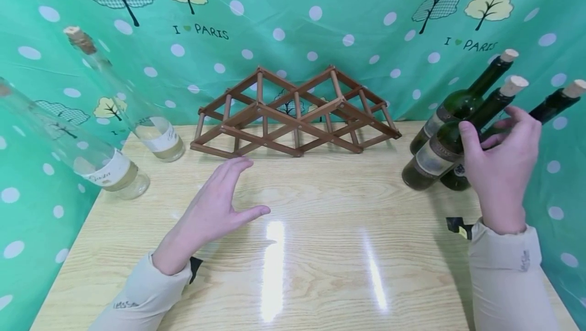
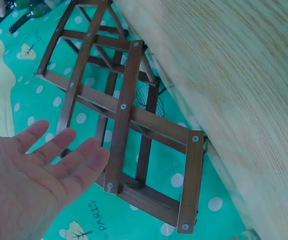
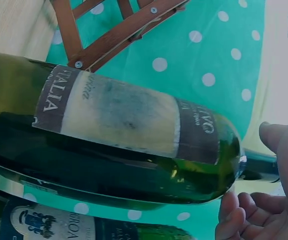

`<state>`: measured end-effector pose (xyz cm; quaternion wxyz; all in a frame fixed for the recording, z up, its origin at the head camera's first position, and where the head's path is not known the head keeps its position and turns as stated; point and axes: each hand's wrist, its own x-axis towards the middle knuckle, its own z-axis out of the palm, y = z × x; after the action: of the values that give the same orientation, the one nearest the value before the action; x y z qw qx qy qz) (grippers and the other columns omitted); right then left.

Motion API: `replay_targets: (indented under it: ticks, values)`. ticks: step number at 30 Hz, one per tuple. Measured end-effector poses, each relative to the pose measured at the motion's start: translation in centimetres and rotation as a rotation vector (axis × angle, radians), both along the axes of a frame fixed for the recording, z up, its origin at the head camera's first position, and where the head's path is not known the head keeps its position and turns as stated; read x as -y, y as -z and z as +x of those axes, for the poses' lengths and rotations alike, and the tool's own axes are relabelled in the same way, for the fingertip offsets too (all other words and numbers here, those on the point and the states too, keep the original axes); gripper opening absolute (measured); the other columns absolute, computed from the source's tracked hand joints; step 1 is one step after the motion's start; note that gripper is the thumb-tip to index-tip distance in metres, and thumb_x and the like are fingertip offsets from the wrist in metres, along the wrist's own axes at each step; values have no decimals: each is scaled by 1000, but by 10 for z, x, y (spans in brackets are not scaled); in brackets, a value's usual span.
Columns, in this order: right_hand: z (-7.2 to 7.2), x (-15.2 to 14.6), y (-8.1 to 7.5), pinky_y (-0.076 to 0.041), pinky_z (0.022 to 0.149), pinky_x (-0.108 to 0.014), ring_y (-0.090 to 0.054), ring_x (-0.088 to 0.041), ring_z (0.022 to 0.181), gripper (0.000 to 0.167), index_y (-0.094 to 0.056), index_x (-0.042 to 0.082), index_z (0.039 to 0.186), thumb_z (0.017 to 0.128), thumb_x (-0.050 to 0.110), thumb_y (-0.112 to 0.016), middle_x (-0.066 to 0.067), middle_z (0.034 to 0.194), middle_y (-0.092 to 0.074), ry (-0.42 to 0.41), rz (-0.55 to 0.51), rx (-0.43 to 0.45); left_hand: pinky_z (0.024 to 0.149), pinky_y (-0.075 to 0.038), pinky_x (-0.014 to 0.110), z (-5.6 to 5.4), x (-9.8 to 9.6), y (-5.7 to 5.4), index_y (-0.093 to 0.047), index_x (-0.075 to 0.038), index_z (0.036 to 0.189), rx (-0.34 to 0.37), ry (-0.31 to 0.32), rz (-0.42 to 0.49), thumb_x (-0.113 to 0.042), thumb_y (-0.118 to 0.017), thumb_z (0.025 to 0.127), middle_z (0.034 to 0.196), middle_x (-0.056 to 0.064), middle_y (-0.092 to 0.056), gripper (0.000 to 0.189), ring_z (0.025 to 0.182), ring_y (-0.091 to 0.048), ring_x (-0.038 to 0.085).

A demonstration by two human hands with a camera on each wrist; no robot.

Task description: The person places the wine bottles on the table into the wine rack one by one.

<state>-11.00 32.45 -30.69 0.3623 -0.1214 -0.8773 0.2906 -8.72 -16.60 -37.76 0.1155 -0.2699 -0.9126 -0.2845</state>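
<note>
A brown wooden lattice wine rack (image 1: 297, 122) stands at the back middle of the table. My left hand (image 1: 215, 206) hovers in front of its left half, thumb spread from the fingers, holding nothing. At the right stand several corked dark green wine bottles, close together. My right hand (image 1: 505, 158) is at the neck of the front labelled wine bottle (image 1: 435, 155). In the right wrist view, the thumb (image 3: 269, 137) is apart from the bottle neck (image 3: 259, 166) on one side, with bent fingers (image 3: 231, 212) on the other. A second bottle (image 3: 54, 222) lies beside it in that view.
Two clear corked bottles with pale liquid, a nearer one (image 1: 112, 173) and a farther one (image 1: 160, 138), stand at the left. Green dotted cloth (image 1: 316, 31) hangs behind and at the sides of the wooden table (image 1: 329, 219). A back green bottle (image 1: 462, 99) stands close behind the front one.
</note>
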Motion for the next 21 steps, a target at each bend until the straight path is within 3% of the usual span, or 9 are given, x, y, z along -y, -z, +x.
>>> replay_targets:
  ticks: [5, 11, 21]
  values:
    - [-6, -8, 6, -35, 76, -13, -39, 11, 80, 59, -55, 6, 150, 102, 36, -70, 29, 106, -29, -4, 39, 10, 117, -40, 59, 0, 1, 1, -51, -5, 152, 15, -4, -26, -60, -87, 82, 156, 17, -49, 96, 146, -45, 36]
    - [-16, -18, 16, -29, 80, -22, -30, 12, 94, 46, -68, -4, 128, 103, 34, -72, 24, 96, -36, -49, 67, -10, 116, -41, 60, 0, 1, 3, -52, -6, 152, 12, 6, -53, -61, -86, 83, 156, 20, -49, 95, 145, -46, 38]
    - [-17, -20, 16, -25, 85, -27, -28, 10, 93, 43, -66, -11, 113, 103, 31, -72, 12, 90, -39, -59, 55, -2, 115, -40, 62, -3, 1, 8, -50, -6, 155, -22, 22, -109, -65, -84, 82, 154, 19, -52, 99, 143, -48, 38]
